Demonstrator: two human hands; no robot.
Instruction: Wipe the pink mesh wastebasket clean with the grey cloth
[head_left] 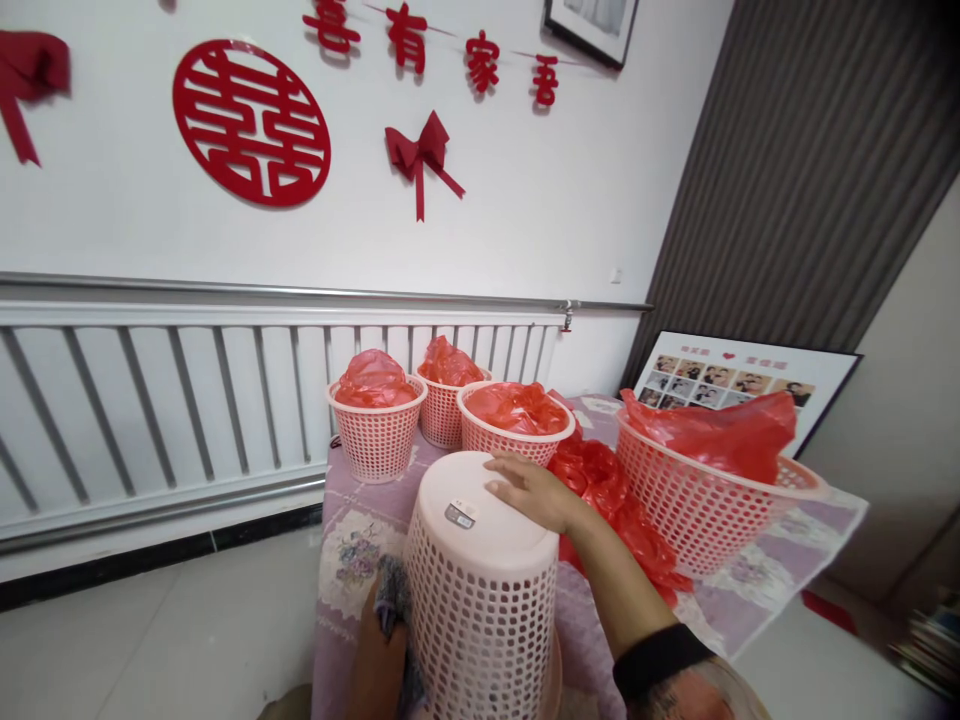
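Observation:
A pink perforated plastic basket (480,600) stands upside down on the table in front of me, with a small label on its base. My right hand (532,490) lies flat on that base, fingers stretched out. My left hand (379,650) is low at the basket's left side, closed on a grey cloth (390,595) pressed against the basket wall; its fingers are mostly hidden.
Three pink baskets (375,440) (442,410) (510,430) lined with red plastic bags stand at the table's far edge. A larger basket (697,510) with a red bag sits at right. Loose red bags (607,500) lie between. A radiator and a framed photo board (735,380) are behind.

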